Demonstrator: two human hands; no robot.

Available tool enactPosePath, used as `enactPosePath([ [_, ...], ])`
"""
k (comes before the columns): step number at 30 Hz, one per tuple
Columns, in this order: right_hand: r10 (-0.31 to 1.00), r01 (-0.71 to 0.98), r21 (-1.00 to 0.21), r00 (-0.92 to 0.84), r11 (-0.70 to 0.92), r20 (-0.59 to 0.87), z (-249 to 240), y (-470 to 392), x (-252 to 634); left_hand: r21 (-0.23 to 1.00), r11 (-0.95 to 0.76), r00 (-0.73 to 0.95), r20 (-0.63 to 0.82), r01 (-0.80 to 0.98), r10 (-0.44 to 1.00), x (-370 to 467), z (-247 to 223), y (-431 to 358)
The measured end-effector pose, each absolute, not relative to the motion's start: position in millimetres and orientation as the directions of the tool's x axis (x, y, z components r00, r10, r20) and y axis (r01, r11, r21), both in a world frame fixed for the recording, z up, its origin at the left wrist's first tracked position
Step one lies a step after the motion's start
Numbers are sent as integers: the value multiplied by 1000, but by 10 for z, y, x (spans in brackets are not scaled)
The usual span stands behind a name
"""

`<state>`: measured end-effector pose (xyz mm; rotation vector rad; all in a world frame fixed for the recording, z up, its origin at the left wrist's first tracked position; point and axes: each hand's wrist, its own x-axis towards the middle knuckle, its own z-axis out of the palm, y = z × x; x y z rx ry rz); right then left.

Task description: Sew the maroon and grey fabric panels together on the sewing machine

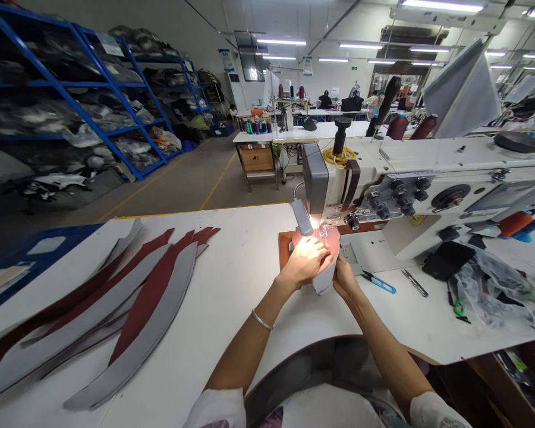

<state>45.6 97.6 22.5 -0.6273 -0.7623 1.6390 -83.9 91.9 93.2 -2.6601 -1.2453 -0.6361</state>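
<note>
A red and grey fabric piece (324, 282) lies under the needle area of a white sewing machine (370, 172), brightly lit by its lamp. My left hand (308, 260) rests on the left part of the piece, fingers bent and closed on it near the presser foot (324, 233). At the piece's right edge, my right hand (345, 277) grips the fabric from the side; some of its fingers are hidden beneath. To the left on the table, several long curved red and grey fabric panels (160, 291) lie in an overlapping pile.
Right of my hands lie blue thread snips (378, 282) and metal snips (414, 283). Farther right are a clear plastic bag (499, 291) and an orange thread spool (515, 223). Blue shelving (111, 89) stands at the left, with another sewing table (252, 137) ahead.
</note>
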Motion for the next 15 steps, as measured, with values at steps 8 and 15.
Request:
enactPosePath([
  [8, 974, -651, -738, -226, -177, -35, 258, 985, 474, 128, -640, 558, 380, 758, 737, -788, 1073, 777],
  [15, 979, -610, -773, -189, -174, -71, 437, 879, 494, 79, -631, 551, 413, 772, 725, -787, 1066, 778],
])
